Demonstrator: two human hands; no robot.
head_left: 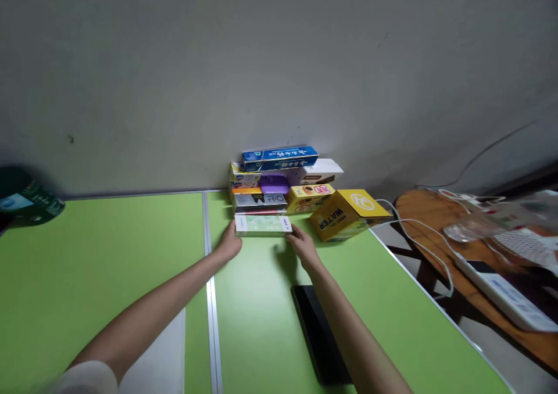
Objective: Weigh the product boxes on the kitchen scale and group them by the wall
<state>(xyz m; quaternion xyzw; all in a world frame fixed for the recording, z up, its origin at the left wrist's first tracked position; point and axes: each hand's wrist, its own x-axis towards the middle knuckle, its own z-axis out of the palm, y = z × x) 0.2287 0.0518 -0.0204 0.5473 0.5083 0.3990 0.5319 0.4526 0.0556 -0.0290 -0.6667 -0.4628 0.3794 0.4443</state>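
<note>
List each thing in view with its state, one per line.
Left hand: gripping one end of the pale green box
Right hand: gripping its other end
Pale green box: held lengthwise between them
Blue box: lying atop the stacked boxes
Yellow WATER box: visible faces shut
Black device: flat, screen dark
Clear plastic bag: crumpled

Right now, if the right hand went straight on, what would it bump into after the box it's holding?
Past the pale green box, the right hand would probably meet the silver-grey box, though depth is unclear.
</note>
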